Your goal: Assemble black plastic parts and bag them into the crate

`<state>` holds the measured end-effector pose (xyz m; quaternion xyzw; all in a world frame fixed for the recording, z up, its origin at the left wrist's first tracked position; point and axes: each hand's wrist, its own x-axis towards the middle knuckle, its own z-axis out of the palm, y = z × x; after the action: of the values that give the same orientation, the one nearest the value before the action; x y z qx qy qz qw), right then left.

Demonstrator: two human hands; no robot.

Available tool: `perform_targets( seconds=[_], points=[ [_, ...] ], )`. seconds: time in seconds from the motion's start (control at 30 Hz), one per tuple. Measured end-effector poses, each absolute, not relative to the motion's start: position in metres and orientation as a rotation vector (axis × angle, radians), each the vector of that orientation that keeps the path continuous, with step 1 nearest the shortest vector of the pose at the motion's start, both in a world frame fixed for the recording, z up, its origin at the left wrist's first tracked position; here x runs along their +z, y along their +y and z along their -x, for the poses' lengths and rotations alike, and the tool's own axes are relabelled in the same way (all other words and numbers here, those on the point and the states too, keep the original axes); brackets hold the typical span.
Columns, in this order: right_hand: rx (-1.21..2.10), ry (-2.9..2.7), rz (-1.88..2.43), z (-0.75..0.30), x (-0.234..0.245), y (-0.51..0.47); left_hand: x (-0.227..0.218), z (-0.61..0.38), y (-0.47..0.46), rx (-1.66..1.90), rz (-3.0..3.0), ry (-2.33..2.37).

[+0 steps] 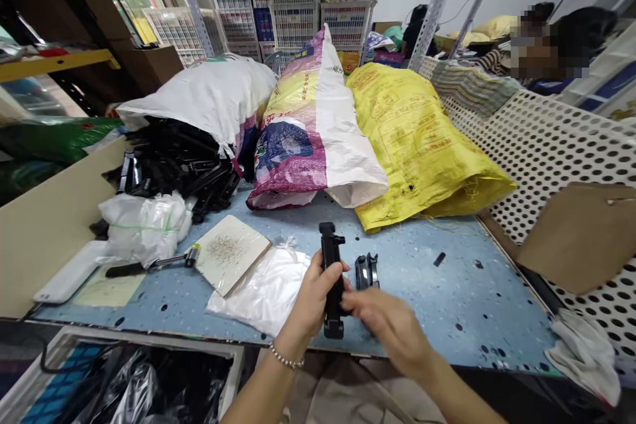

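Observation:
My left hand (314,288) is closed around a long black plastic bracket (332,255), held upright over the front of the blue worktable, with the thumb across its face. The bracket has wider ends and a small peg on its upper right side. At the bracket's lower right edge, my right hand (385,318) has its fingers curled together and slightly blurred; whatever they pinch is hidden. Just behind that hand lie glossy black curved plastic parts (366,270) on the table. Left of my left hand is a white plastic bag (278,281).
A square board (231,253) with small bits lies beside a hammer (154,265). Black parts (183,159) spill from a white sack (209,89) at left. A printed sack (293,139) and yellow sack (417,139) line the back. A perforated white panel (551,152) bounds the right.

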<state>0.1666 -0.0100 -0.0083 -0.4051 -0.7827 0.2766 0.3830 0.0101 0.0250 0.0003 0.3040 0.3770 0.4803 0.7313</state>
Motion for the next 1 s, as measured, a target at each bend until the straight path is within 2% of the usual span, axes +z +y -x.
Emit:
perform_targets(
  seconds=[0.13,0.2,0.4,0.57,0.63,0.77,0.87,1.0],
  points=[
    [0.189,-2.002,1.169,-0.170,-0.002,0.045,0.010,-0.004,0.013,0.996,-0.704,0.719],
    [0.053,-2.073,1.141,-0.167,-0.005,0.067,0.010,-0.005,0.011,0.970,-0.696,0.730],
    [0.319,-2.082,1.233,-0.156,-0.023,0.046,-0.010,-0.006,0.027,1.094,-0.530,0.953],
    [0.045,-2.112,1.156,-0.148,-0.047,0.002,-0.026,-0.009,0.043,1.127,-0.471,1.049],
    [0.076,-2.099,1.226,-0.149,-0.050,0.009,-0.035,-0.011,0.052,1.159,-0.550,1.067],
    [0.355,-2.021,1.319,-0.150,-0.042,0.078,-0.066,-0.024,0.057,1.141,-0.893,1.180],
    [0.444,-1.936,1.326,-0.131,-0.029,0.161,-0.090,-0.038,0.042,1.073,-1.146,1.253],
    [0.529,-1.964,1.211,-0.081,-0.015,0.247,-0.091,-0.032,0.053,1.086,-1.284,1.287]
  ],
)
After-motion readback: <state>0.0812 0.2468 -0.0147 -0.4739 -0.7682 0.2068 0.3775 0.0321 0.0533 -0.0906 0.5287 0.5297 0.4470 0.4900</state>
